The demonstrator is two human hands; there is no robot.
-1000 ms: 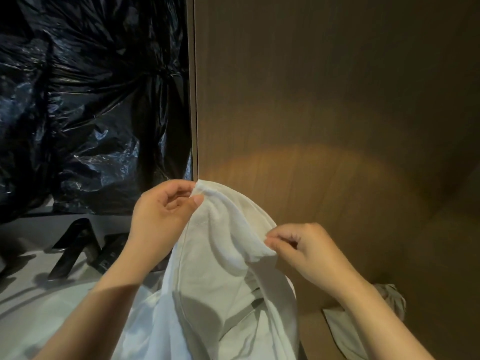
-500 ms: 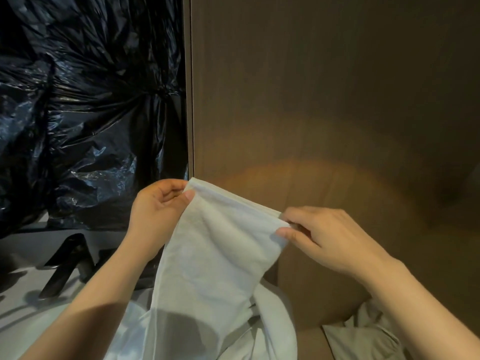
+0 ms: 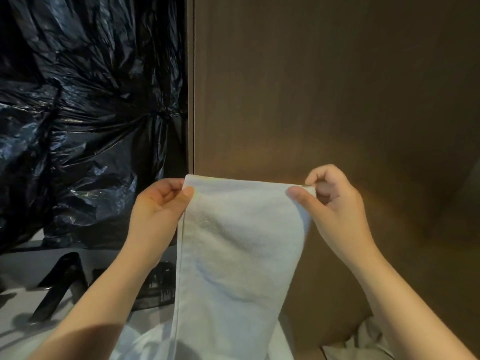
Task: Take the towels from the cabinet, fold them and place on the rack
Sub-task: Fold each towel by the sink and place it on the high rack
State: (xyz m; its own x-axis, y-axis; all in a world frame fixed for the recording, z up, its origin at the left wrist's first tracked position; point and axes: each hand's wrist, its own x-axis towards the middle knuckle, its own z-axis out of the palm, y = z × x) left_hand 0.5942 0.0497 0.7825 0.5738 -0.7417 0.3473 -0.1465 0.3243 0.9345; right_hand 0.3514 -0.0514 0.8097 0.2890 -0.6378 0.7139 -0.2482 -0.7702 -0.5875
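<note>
**A:** Where's the towel [image 3: 239,255] rn?

**B:** Held up in front of the wood panel [image 3: 324,100], top edge stretched level btwn both hands. Left hand [image 3: 158,211] pinches the left corner w/ thumb + curled fingers. Right hand [image 3: 335,211] pinches the right corner the same way. The rest hangs down.

**A:** Progress?

**B:** Early, imo. This one's out and spread, but no fold visible yet. No rack in view, so placing's all left. Pale cloth [image 3: 363,344] lower right, maybe another towel, can't tell.

Left hand [image 3: 158,211], right hand [image 3: 335,209]: level pinch grips
</note>
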